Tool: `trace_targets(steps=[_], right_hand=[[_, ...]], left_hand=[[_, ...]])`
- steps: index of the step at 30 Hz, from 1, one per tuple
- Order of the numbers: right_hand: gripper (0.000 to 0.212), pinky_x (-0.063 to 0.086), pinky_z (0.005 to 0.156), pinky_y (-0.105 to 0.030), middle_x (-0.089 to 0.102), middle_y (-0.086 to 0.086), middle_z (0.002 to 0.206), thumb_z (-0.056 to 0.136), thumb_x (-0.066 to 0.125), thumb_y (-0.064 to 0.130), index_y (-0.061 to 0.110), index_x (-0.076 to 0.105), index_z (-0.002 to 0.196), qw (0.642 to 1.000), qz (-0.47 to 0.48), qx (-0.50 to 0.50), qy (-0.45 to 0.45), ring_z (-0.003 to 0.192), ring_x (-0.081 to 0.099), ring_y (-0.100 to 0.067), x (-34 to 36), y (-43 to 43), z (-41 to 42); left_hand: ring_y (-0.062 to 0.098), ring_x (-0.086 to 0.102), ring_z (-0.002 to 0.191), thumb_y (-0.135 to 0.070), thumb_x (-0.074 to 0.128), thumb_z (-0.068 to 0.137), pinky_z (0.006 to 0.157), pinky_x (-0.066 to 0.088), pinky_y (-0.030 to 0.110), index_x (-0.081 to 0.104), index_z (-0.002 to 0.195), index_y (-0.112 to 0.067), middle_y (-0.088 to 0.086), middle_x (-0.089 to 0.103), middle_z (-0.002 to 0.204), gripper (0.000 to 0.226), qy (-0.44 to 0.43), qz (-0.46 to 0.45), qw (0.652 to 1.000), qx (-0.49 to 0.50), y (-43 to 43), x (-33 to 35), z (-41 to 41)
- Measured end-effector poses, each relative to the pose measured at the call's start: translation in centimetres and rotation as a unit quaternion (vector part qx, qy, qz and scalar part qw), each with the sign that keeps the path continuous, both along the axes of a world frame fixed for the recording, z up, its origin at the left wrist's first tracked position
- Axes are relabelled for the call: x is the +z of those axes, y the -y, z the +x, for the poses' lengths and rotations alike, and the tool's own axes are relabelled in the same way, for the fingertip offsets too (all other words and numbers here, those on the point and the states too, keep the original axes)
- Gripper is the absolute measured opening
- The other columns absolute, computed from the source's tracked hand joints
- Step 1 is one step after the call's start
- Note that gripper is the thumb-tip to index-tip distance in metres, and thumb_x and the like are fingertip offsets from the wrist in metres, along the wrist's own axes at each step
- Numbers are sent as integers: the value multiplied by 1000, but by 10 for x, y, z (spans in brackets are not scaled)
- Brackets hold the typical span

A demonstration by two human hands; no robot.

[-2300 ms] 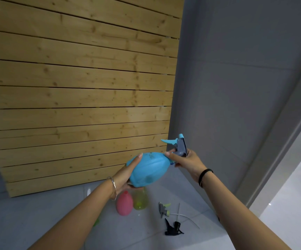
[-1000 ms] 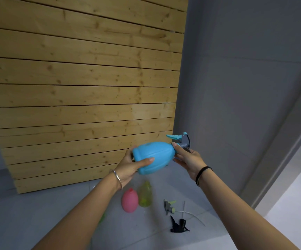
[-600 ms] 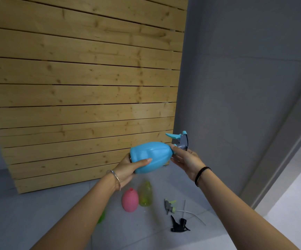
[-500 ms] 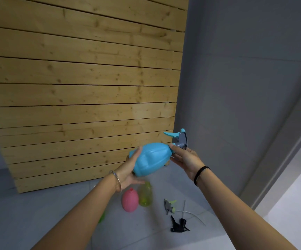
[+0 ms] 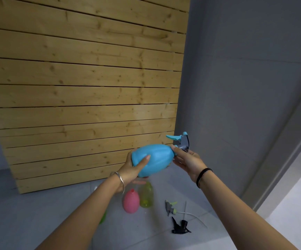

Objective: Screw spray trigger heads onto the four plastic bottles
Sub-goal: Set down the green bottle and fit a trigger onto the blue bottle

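Matt plastic blue bottle (image 5: 153,159); knotty wooden slats (image 5: 84,98).

Soft, even, dim indoor light is seen; brighter floor (image 5: 290,204) lies near right. Edges are bowed by wide-angle distortion.

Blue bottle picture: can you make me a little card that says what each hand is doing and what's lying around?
held: blue bottle, tilted on its side in the air, blue-grey trigger head on its neck
left hand: grips the bottle's body
right hand: pinches the head's collar
loose bottles: pink bottle, neck open; yellow-green bottle, top hidden; both on the grey floor
loose heads: green-grey trigger head, black trigger head
behind: wooden slat panel
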State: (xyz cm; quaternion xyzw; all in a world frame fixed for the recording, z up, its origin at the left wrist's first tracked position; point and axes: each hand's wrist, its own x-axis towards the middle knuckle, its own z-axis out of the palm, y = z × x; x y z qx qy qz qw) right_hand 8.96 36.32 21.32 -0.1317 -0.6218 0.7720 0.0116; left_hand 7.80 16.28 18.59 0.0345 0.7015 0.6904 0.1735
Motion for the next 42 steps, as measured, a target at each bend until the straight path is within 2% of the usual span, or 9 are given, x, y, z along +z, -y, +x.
trace_targets(steps=[4, 7, 14, 18, 23, 28, 33, 38, 42], right_hand=[[17, 49, 90, -29, 69, -8, 113, 82, 70, 23, 17, 66, 97, 1000, -14, 5, 5, 102, 65, -19, -1, 0, 0], [16, 50, 89, -28, 70, -8, 112, 82, 70, 22, 17, 66, 96, 1000, -10, 12, 0, 101, 66, -17, -1, 1, 0], [39, 50, 88, -26, 69, -6, 116, 84, 68, 27, 12, 61, 119, 999, -34, -5, -10, 104, 65, -16, -1, -2, 0], [43, 55, 77, -19, 70, -6, 115, 82, 69, 24, 9, 60, 121, 999, -46, 14, -25, 100, 68, -13, 1, 2, 0], [41, 48, 97, -30, 69, -8, 117, 83, 69, 27, 10, 61, 119, 999, -40, -3, -9, 109, 64, -18, 0, -3, -1], [41, 52, 86, -24, 70, -10, 116, 82, 69, 22, 8, 61, 119, 999, -41, 18, -21, 104, 67, -17, 1, 2, 0], [42, 48, 92, -27, 68, -7, 119, 85, 67, 24, 9, 59, 123, 999, -48, 1, -13, 110, 63, -18, 0, 1, 0], [36, 55, 77, -19, 69, -9, 117, 84, 68, 20, 8, 61, 117, 998, -46, 19, -31, 102, 68, -15, 3, 7, 0], [42, 50, 88, -24, 67, -8, 120, 85, 67, 23, 9, 59, 123, 999, -49, 5, -18, 111, 63, -18, 1, 5, 0]], left_hand=[[18, 61, 109, -54, 74, 61, 86, 55, 35, 33, 138, -24, 1, 59, 125, 92, -20, 51, 999, -4, 0, 1, -2], [26, 61, 110, -74, 45, 71, 69, 59, 40, 35, 134, -32, 5, 55, 132, 77, 84, 100, 991, -31, 1, 7, 0], [15, 66, 99, -28, 56, 89, 69, 59, 25, 42, 136, -14, 5, 61, 127, 50, 22, 152, 988, -21, 2, 6, -5], [28, 65, 104, -65, 38, 84, 70, 60, 39, 44, 127, -31, 6, 62, 124, 55, 105, 124, 984, -74, 1, 10, 2], [17, 63, 105, -34, 63, 82, 70, 59, 26, 32, 139, -21, 4, 51, 136, 66, 6, 120, 993, -12, 1, 3, -5], [33, 64, 105, -69, 39, 80, 69, 60, 42, 39, 131, -33, 11, 52, 133, 63, 134, 125, 981, -68, 3, 5, -1], [21, 59, 113, -25, 62, 85, 78, 58, 33, 29, 144, -20, 5, 47, 141, 68, 5, 153, 988, 16, 3, 2, -8], [30, 62, 108, -60, 47, 83, 69, 60, 41, 37, 128, -29, 8, 53, 130, 55, 114, 126, 985, -41, 0, 8, 2], [12, 62, 96, -33, 70, 78, 68, 60, 29, 35, 128, -23, 3, 50, 133, 63, -19, 81, 995, 47, -3, 2, 0]])
